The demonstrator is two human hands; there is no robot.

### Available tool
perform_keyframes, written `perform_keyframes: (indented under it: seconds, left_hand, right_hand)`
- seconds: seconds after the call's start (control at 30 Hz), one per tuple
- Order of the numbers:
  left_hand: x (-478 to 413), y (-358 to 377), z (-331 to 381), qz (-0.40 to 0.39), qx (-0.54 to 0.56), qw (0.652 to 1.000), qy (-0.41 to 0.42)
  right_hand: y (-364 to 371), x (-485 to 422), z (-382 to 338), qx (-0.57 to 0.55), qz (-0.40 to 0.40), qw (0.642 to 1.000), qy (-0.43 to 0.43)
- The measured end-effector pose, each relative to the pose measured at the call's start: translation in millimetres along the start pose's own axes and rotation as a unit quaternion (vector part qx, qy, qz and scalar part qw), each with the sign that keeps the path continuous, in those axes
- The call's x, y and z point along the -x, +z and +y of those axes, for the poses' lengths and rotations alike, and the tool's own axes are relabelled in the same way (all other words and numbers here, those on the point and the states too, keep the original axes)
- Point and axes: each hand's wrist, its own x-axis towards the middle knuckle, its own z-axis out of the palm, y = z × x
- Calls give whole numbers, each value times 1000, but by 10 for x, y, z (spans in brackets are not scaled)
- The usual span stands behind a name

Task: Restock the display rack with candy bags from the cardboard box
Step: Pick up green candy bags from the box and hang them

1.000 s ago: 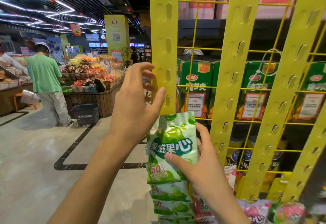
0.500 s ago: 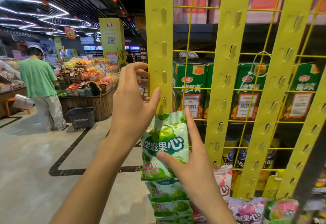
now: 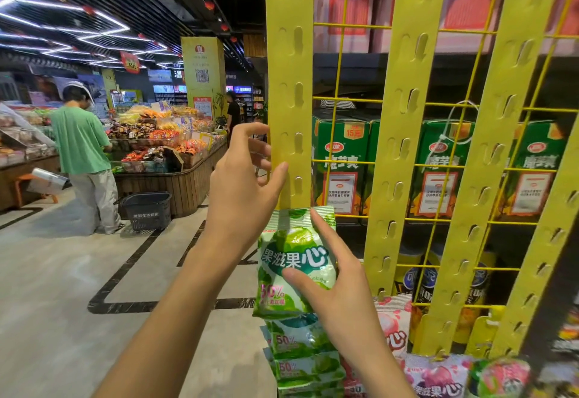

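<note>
My right hand [image 3: 338, 291] pinches the green candy bag [image 3: 294, 263] against the yellow strip [image 3: 289, 90]. My left hand [image 3: 242, 178], fingers spread, touches that strip just above the bag.

Your head camera looked forward and slightly down — close on the yellow display rack [image 3: 289, 90], shop aisle leftward.

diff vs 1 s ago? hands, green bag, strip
Little changed. The left hand closed in on the left yellow strip; its thumb now presses the strip's front. The right hand shifted its index finger higher up the green candy bag. The bag stays held at the strip, above the green bags already hung.
</note>
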Motion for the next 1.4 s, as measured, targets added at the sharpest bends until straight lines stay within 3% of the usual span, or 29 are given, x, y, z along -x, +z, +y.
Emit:
perform_keyframes:
  seconds: [0.63, 0.93, 1.1, 1.23, 1.4]
  left_hand:
    - [62, 19, -11, 6, -16, 1000, -1]
    - [176, 61, -126, 34, -5, 999, 31]
    - [364, 68, -97, 55, -56, 994, 73]
    - [629, 69, -21, -9, -112, 987, 118]
    - [958, 222, 141, -137, -198, 952, 187]
  right_hand:
    - [182, 107, 186, 1, 6, 999, 44]
    - [205, 301, 97, 109, -11, 993, 39]
    - [206, 477, 112, 194, -6, 981, 6]
    - [61, 637, 105, 237, 6, 971, -22]
    - [-509, 654, 86, 299, 67, 951, -42]
